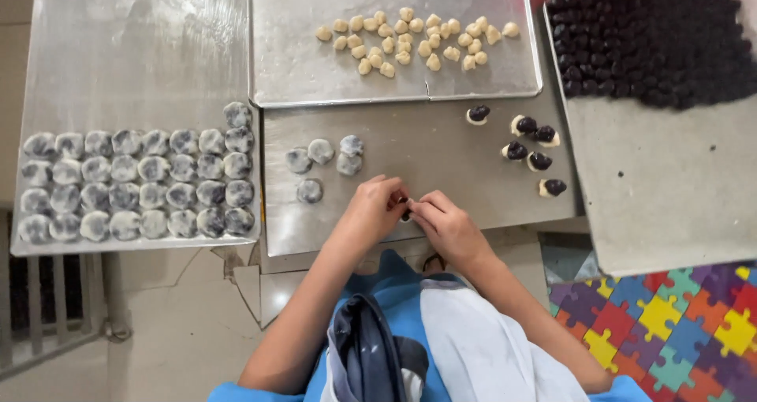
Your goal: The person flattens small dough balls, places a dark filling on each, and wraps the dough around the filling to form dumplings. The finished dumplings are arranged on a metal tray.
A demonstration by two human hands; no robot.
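Pinched together from both sides, left hand [374,210] and right hand [445,224], on a small dough piece [404,210] with dark filling, barely showing between the fingertips. Equally near either hand; long axis not discernible. Ahead and left of the grip, four finished grey balls [323,164]; ahead and right, open filled pieces [530,145].

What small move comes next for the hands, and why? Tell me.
Probably finish pinching the piece closed: both the left hand and right hand pinch it, dark filling visible. Then likely set it by the wrapped balls.
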